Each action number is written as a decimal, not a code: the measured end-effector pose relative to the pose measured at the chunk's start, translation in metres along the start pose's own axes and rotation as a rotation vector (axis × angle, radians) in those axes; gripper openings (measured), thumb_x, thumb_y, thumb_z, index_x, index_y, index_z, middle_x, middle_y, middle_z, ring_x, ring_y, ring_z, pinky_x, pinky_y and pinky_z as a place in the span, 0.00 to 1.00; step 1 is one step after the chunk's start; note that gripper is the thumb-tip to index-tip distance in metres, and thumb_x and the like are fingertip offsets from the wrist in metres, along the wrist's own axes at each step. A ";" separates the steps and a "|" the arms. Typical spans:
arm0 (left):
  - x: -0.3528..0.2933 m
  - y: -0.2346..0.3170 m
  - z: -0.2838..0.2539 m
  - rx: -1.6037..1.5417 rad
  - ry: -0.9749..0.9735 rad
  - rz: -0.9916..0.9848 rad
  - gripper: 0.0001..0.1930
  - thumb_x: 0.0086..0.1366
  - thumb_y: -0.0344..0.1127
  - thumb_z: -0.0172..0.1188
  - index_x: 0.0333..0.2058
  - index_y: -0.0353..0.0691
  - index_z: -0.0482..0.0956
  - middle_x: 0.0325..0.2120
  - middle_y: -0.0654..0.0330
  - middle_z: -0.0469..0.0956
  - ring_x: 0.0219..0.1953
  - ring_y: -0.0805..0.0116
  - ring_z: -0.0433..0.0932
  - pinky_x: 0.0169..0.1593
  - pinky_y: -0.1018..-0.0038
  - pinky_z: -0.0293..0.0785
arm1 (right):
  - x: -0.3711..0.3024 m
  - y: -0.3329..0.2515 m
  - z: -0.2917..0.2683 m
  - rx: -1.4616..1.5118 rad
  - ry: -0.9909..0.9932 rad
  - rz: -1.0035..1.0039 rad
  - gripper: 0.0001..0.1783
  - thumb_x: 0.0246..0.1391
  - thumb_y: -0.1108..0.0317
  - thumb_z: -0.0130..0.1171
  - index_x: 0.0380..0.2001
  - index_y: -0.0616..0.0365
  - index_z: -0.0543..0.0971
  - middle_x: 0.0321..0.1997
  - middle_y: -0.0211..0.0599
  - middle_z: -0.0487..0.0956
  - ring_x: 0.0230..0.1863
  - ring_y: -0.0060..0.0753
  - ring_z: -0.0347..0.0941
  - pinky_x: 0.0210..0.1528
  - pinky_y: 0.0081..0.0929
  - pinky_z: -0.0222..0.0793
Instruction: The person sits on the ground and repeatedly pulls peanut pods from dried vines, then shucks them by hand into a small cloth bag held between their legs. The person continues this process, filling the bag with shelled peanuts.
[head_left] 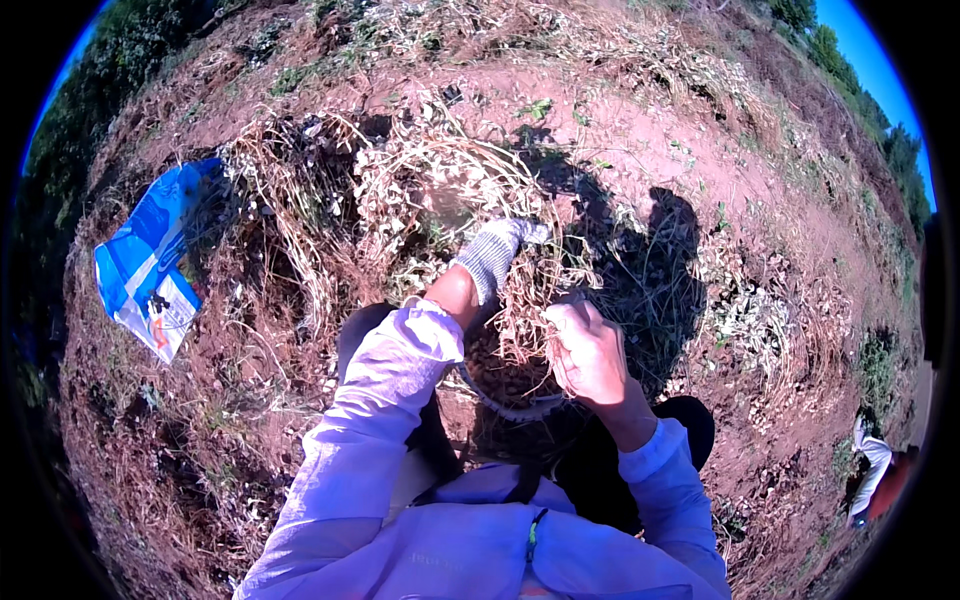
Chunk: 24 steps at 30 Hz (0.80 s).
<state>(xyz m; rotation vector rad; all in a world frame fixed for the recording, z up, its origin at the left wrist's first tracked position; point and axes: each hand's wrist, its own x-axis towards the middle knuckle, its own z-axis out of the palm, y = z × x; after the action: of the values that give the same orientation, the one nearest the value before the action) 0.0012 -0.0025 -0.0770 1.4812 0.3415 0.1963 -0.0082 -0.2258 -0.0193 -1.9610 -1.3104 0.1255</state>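
My left hand (505, 245), in a pale knitted glove with a grey ribbed cuff, is closed around a bunch of dried plants (525, 315). Tangled stalks and roots hang below it toward my lap. Bare and closed, my right hand (585, 350) is at the right side of that bunch. Its curled fingers hide whatever they may hold. Beneath the hands, between my knees, shows the curved pale rim of a round container (530, 411). Small brown bits lie in its shade, too dark to make out.
A heap of dry plants (300, 220) lies ahead to the left, beside a blue and white plastic sack (150, 250). More withered plants (765, 330) lie to the right on reddish soil (640, 100). A white and red thing (878, 470) sits at the far right edge.
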 end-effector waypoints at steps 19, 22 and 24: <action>0.014 0.010 -0.034 -0.116 0.522 -0.099 0.34 0.55 0.57 0.61 0.38 0.23 0.74 0.30 0.53 0.78 0.30 0.69 0.73 0.35 0.70 0.70 | 0.012 -0.005 0.016 -0.005 0.297 -0.052 0.29 0.38 0.63 0.69 0.45 0.57 0.70 0.47 0.46 0.70 0.42 0.43 0.69 0.41 0.36 0.69; 0.003 0.032 0.001 0.010 0.555 -0.208 0.37 0.53 0.59 0.63 0.46 0.26 0.68 0.28 0.59 0.76 0.25 0.72 0.72 0.26 0.73 0.70 | 0.035 0.009 0.023 -0.431 0.002 0.032 0.51 0.35 0.60 0.70 0.62 0.54 0.54 0.64 0.48 0.53 0.64 0.50 0.49 0.59 0.42 0.56; 0.001 0.035 0.005 0.083 0.508 -0.243 0.37 0.55 0.58 0.60 0.49 0.28 0.66 0.33 0.56 0.77 0.35 0.69 0.75 0.35 0.71 0.73 | 0.040 0.045 0.048 -0.262 -0.024 0.272 0.48 0.38 0.66 0.67 0.63 0.52 0.54 0.62 0.48 0.61 0.47 0.55 0.71 0.50 0.39 0.68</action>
<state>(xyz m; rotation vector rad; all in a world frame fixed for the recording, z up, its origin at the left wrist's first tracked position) 0.0066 -0.0036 -0.0424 1.4435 0.9429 0.3665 0.0218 -0.1752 -0.0686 -2.3631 -1.1133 0.1142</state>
